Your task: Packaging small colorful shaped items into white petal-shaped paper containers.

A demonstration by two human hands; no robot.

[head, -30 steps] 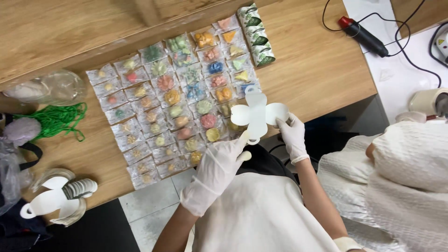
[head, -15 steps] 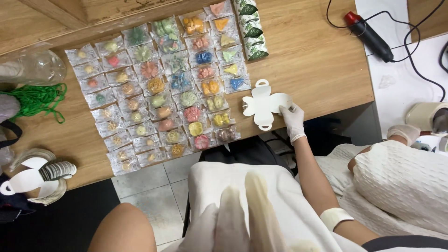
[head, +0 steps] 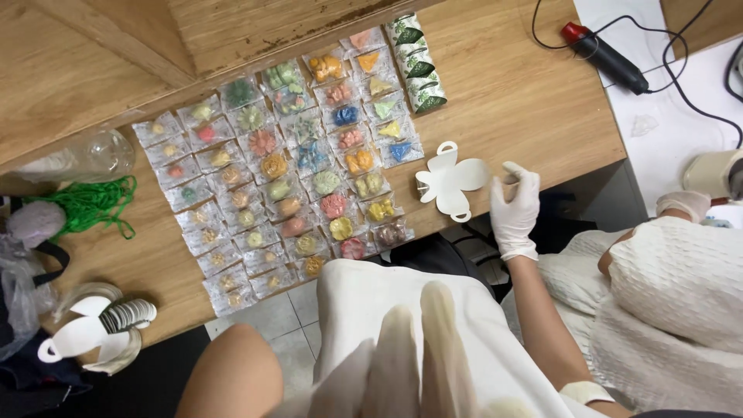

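Nearest the camera, the gloved left hand (head: 402,364) hangs blurred over the white lap, fingers loosely spread and holding nothing. Just beyond it, at the front edge of the wooden table (head: 526,101), the gloved right hand (head: 515,205) pinches one wing of a flat white die-cut card (head: 453,184) between thumb and fingertips. The card lies on the wood, close beside the nearest clear sachets of coloured shapes (head: 298,174), which are laid out in tight slanting rows.

With only one hand on it and so near the edge, I would judge the card liable to slip off toward the lap if the pinch loosens. A drag to the left could also nudge the closest sachets and upset their rows. Farther back lie a leaf-printed strip of packets (head: 416,63) and a black tool with a red tip (head: 604,53), its cord looping over white paper; a careless reach might snag that cord.
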